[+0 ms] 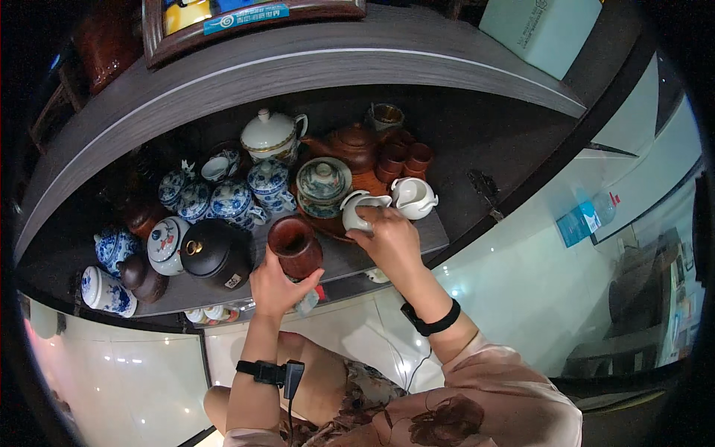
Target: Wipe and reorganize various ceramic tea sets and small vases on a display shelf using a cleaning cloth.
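Observation:
My left hand [282,288] grips a reddish-brown wooden cup-like vessel [296,251], its dark opening facing up, at the shelf's front edge. With my fingers around its rim and side, my right hand [385,229] holds a small white ceramic pitcher [353,213]. A second white pitcher [416,200] stands just right of it. Behind my hands are a lidded patterned bowl [324,181], a brown clay teapot [354,146] and several reddish-brown cups [392,159]. A black lidded jar [218,254] with a gold ring knob stands left of my left hand.
The curved dark shelf [447,117] also bears several blue-and-white lidded pots [232,201], a large white lidded cup [269,131] and a dark brown teapot [146,279]. The upper shelf's edge [335,70] overhangs them. A plastic bottle [586,218] lies on the right, beyond the shelf.

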A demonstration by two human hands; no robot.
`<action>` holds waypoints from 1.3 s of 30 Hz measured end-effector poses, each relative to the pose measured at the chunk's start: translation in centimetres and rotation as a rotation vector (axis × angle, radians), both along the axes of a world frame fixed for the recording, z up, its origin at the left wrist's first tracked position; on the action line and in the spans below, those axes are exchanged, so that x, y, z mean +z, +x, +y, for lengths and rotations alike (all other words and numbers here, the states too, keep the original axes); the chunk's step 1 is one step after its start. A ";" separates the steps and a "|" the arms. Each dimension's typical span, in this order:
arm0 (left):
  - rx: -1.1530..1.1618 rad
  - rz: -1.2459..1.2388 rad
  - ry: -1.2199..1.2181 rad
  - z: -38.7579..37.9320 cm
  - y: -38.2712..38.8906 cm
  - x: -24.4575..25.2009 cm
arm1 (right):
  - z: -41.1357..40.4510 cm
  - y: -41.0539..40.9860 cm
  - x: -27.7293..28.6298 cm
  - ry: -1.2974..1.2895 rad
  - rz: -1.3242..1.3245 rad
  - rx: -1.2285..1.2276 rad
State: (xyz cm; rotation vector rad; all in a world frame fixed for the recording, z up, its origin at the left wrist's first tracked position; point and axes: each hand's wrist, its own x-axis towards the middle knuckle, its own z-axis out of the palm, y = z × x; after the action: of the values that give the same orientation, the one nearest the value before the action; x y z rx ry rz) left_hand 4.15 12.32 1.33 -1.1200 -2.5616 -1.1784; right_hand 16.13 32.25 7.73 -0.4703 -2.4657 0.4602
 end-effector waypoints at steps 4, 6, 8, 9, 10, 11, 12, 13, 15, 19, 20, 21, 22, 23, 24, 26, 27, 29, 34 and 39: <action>0.001 -0.013 0.003 -0.1 0.0 -0.2 | -0.5 -0.5 0.0 -0.092 -0.026 -0.078; -0.006 -0.007 0.013 0.0 0.0 0.0 | -0.3 -0.5 0.0 -0.083 -0.029 -0.078; -0.014 0.013 0.027 0.0 0.1 0.3 | -0.1 -0.6 -0.2 -0.093 0.034 -0.049; -0.009 0.012 0.017 -0.1 0.0 0.1 | 0.0 -0.6 -0.3 -0.106 0.099 -0.020; -0.003 0.011 0.007 -0.2 0.0 -0.1 | 0.2 -0.5 -0.3 -0.119 0.164 0.009; 0.003 0.010 -0.003 -0.3 -0.1 -0.2 | 0.5 -0.3 -0.2 -0.088 0.171 0.009; 0.007 0.004 -0.016 -0.2 0.0 -0.2 | 1.2 0.3 0.1 -0.054 0.178 0.006; 0.013 -0.001 -0.031 -0.2 0.0 -0.1 | 1.9 1.0 0.4 -0.022 0.185 0.005; 0.020 0.002 -0.037 -0.1 0.1 0.1 | 3.6 2.5 1.5 0.141 0.156 -0.060; 0.029 0.016 -0.041 -0.1 0.2 0.1 | 6.6 4.3 0.3 0.255 -0.045 -0.199; 0.032 0.016 -0.050 0.0 0.2 0.1 | 7.3 4.6 -0.4 0.260 -0.093 -0.199; 0.027 0.010 -0.041 0.1 0.2 0.1 | 8.1 4.7 -1.0 0.161 -0.091 -0.165; 0.024 0.005 -0.035 0.0 0.2 0.1 | 8.8 4.4 -1.4 0.059 -0.087 -0.127; 0.021 0.000 -0.027 0.0 0.2 0.1 | 9.3 4.4 -1.8 -0.042 -0.084 -0.090; 0.022 0.008 -0.021 -0.1 0.1 0.0 | 9.4 4.4 -2.0 -0.059 -0.053 -0.087; 0.022 0.023 -0.007 -0.2 0.1 -0.1 | 9.2 4.5 -2.3 -0.094 0.009 -0.083; 0.019 0.028 -0.010 -0.1 0.1 -0.1 | 9.1 4.6 -2.3 -0.106 0.047 -0.097; 0.013 0.037 -0.014 0.0 0.1 0.0 | 8.8 4.9 -2.3 -0.132 0.122 -0.127; 0.023 0.025 -0.018 -0.1 0.1 0.1 | 7.8 5.2 -1.3 -0.282 0.222 -0.140; 0.030 0.023 -0.026 0.0 0.1 0.0 | 8.6 4.5 -2.8 -0.109 0.156 -0.105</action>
State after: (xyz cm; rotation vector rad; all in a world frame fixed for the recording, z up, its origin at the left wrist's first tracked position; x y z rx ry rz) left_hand 4.27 12.31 1.34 -1.0900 -2.5746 -1.1215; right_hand 20.67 40.81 4.92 -0.5826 -2.2622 0.5679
